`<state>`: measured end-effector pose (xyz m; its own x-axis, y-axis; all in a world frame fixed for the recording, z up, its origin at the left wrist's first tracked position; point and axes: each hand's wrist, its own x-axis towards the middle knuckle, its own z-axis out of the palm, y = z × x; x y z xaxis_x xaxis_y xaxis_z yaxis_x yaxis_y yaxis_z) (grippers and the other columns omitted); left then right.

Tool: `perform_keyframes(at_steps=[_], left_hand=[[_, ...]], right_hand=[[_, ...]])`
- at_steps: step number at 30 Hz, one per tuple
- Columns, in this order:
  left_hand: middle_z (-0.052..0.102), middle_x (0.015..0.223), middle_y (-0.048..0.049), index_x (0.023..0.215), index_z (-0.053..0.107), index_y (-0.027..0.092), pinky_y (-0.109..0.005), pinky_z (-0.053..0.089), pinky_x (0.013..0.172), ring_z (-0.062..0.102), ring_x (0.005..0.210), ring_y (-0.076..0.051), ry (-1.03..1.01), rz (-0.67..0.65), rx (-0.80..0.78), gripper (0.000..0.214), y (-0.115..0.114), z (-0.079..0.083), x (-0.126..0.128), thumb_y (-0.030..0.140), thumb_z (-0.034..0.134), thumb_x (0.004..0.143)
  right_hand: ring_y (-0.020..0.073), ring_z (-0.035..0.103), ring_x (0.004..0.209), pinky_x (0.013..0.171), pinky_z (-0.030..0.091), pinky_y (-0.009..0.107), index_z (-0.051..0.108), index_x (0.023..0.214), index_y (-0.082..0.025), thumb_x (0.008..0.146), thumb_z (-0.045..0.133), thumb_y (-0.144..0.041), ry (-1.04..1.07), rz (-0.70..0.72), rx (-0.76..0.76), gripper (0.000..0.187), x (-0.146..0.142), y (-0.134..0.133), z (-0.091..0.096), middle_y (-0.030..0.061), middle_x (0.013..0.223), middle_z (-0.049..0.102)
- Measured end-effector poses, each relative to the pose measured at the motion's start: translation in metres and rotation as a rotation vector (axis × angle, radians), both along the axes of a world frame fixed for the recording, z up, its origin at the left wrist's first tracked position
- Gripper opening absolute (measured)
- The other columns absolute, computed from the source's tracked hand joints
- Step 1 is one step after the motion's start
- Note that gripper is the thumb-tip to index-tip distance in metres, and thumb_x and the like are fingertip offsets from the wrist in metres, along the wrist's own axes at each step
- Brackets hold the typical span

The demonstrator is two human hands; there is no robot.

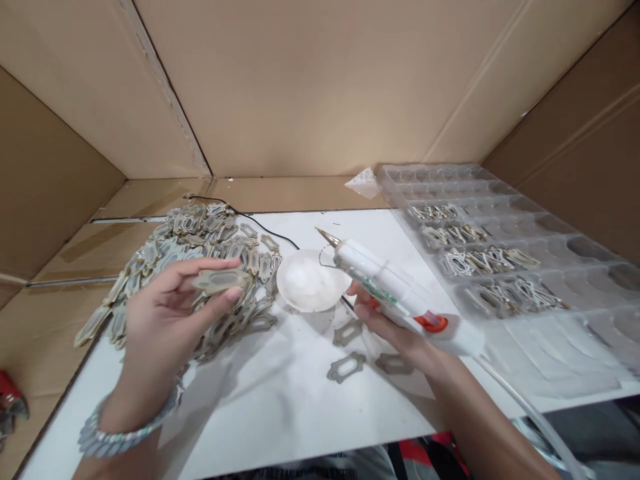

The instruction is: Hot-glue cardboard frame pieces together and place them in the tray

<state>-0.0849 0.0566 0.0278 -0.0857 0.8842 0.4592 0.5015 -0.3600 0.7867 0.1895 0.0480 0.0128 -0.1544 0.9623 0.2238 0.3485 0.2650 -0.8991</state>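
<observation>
My left hand (167, 313) pinches a flat brass-coloured ornate plate (220, 280) between thumb and fingers, lifted just above a big pile of similar plates (200, 247). My right hand (387, 327) grips a white hot glue gun (400, 290) with an orange trigger, its metal nozzle pointing up and left over a small white dish (307, 283). Three loose plates (346, 365) lie on the white board under the gun.
A clear plastic compartment tray (505, 260) with rows of finished pieces sits at the right. A black cable (260, 223) runs behind the pile. Cardboard walls (320, 87) enclose the white work board (280, 407). A red object (10, 397) lies far left.
</observation>
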Motion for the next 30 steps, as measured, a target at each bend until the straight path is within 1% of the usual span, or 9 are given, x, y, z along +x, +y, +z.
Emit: perform_keyframes(at_steps=[3,7,13,16,19,21,24,26,30], left_hand=[[0.073,0.104,0.0029,0.109,0.065,0.027,-0.042,0.049,0.107,0.067,0.109,-0.021,0.081,0.079,-0.030,0.031,0.002,-0.012,-0.025,0.035,0.072,0.080],[0.073,0.109,0.0022,0.118,0.059,0.028,-0.044,0.051,0.099,0.068,0.107,-0.025,0.244,0.227,-0.093,0.045,0.003,-0.025,-0.053,0.046,0.070,0.079],[0.074,0.113,-0.0008,0.130,0.051,0.027,-0.045,0.056,0.078,0.058,0.049,-0.012,0.453,0.406,-0.173,0.062,0.008,-0.021,-0.062,0.054,0.069,0.078],[0.067,0.128,-0.0036,0.140,0.043,0.029,-0.052,0.052,0.097,0.071,0.091,-0.025,0.479,0.418,-0.090,0.063,0.009,-0.020,-0.060,0.054,0.062,0.085],[0.067,0.124,-0.0059,0.134,0.050,0.028,-0.053,0.047,0.104,0.062,0.118,-0.032,0.540,0.429,0.051,0.054,0.004,-0.015,-0.049,0.050,0.061,0.087],[0.071,0.101,-0.0033,0.115,0.062,0.027,-0.047,0.055,0.091,0.069,0.098,-0.028,0.637,0.344,0.141,0.034,-0.002,-0.011,-0.035,0.045,0.065,0.086],[0.071,0.081,0.0033,0.096,0.064,0.027,-0.026,0.055,0.067,0.068,0.071,-0.014,0.638,-0.112,0.263,0.009,-0.016,-0.009,-0.001,0.029,0.066,0.088],[0.071,0.082,0.0026,0.099,0.061,0.025,-0.022,0.053,0.061,0.068,0.069,-0.013,0.595,-0.385,0.158,0.016,-0.026,-0.015,0.026,0.027,0.069,0.085],[0.072,0.087,-0.0028,0.108,0.057,0.021,-0.029,0.055,0.063,0.069,0.075,-0.021,0.724,-0.583,-0.127,0.043,-0.040,-0.037,0.071,0.029,0.080,0.074]], right_hand=[[0.0183,0.059,0.062,0.057,0.049,0.031,0.052,0.073,-0.025,0.083,0.060,-0.041,-0.014,-0.019,0.006,0.020,0.002,0.001,0.007,0.0011,0.071,0.058],[0.0164,0.058,0.061,0.056,0.048,0.030,0.052,0.072,-0.025,0.083,0.061,-0.036,-0.041,-0.007,0.043,0.018,0.002,0.000,0.010,-0.0002,0.070,0.056],[0.0164,0.060,0.061,0.054,0.049,0.029,0.055,0.077,-0.025,0.081,0.065,-0.035,0.070,-0.021,-0.031,0.015,0.000,-0.001,0.007,-0.0002,0.071,0.062],[0.0163,0.061,0.061,0.054,0.051,0.029,0.059,0.082,-0.024,0.080,0.067,-0.037,0.090,-0.038,-0.058,0.016,0.001,-0.001,0.007,0.0006,0.075,0.065],[0.0170,0.063,0.063,0.057,0.053,0.030,0.059,0.081,-0.024,0.080,0.066,-0.036,0.081,-0.045,-0.051,0.015,0.002,-0.001,0.007,0.0006,0.075,0.065],[0.0179,0.065,0.066,0.060,0.054,0.031,0.058,0.081,-0.024,0.080,0.066,-0.035,0.088,-0.044,-0.043,0.013,0.002,0.000,0.006,0.0003,0.074,0.065],[0.0183,0.065,0.068,0.062,0.054,0.031,0.057,0.081,-0.024,0.080,0.065,-0.035,0.110,-0.052,-0.037,0.014,0.002,0.000,0.004,0.0004,0.075,0.064],[0.0179,0.064,0.068,0.063,0.054,0.031,0.056,0.079,-0.023,0.081,0.064,-0.035,0.109,-0.048,-0.050,0.014,0.001,0.000,0.004,0.0009,0.077,0.063],[0.0162,0.060,0.066,0.060,0.051,0.029,0.054,0.079,-0.023,0.082,0.063,-0.036,0.078,-0.025,-0.067,0.016,0.002,0.000,0.009,0.0002,0.073,0.060]])
